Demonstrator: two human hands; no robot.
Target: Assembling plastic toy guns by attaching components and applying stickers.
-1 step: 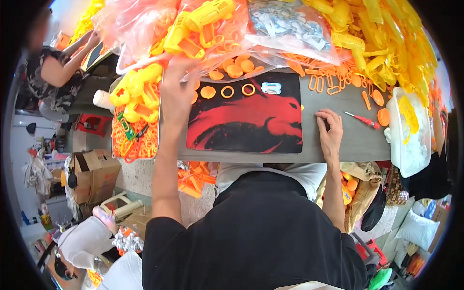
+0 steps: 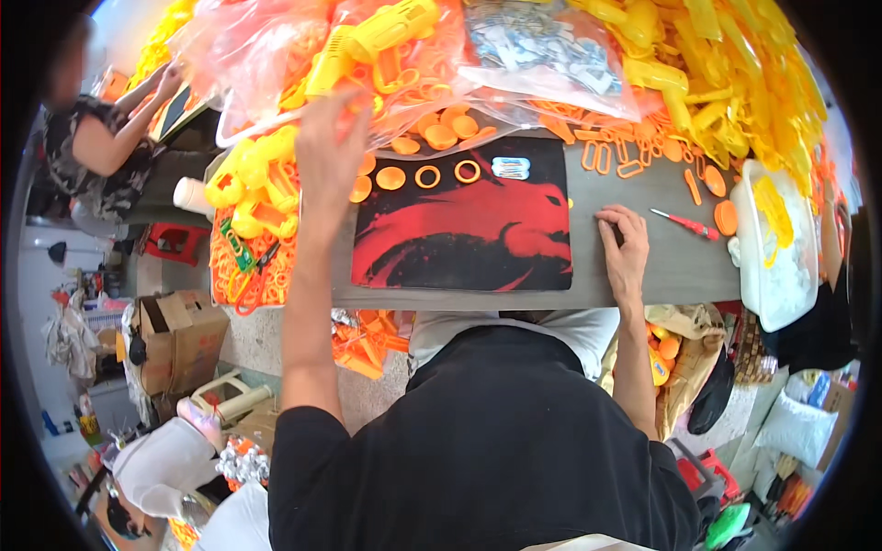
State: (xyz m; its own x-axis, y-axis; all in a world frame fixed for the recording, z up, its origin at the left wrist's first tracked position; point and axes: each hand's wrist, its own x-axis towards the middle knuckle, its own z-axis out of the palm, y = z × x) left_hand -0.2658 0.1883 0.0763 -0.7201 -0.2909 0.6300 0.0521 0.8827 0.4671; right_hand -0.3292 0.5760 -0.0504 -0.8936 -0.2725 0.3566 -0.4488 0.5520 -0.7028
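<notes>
My left hand (image 2: 329, 161) is raised over the back left of the table, smeared by motion, so its fingers do not show clearly. Just beyond it lies a yellow hair-dryer-shaped plastic shell (image 2: 381, 37). My right hand (image 2: 627, 246) rests on the grey tabletop with loosely bent fingers and nothing in them. Between the hands lies a black mat with a red print (image 2: 459, 239). Along its back edge are an orange disc (image 2: 390, 177), two orange rings (image 2: 428, 166) and a small blue-and-white piece (image 2: 511, 167). A red-handled screwdriver (image 2: 689, 224) lies right of my right hand.
At left, a bin (image 2: 217, 266) holds yellow shells, orange parts and orange-handled scissors. Clear bags of orange parts (image 2: 266, 55) and a heap of yellow shells (image 2: 735, 83) fill the back. A white tub (image 2: 781, 294) stands at right. A co-worker (image 2: 101, 147) sits far left.
The view has shifted slightly, so most things sit a little further left. My left hand remains raised near the yellow shell, and my right hand stays resting on the table.
</notes>
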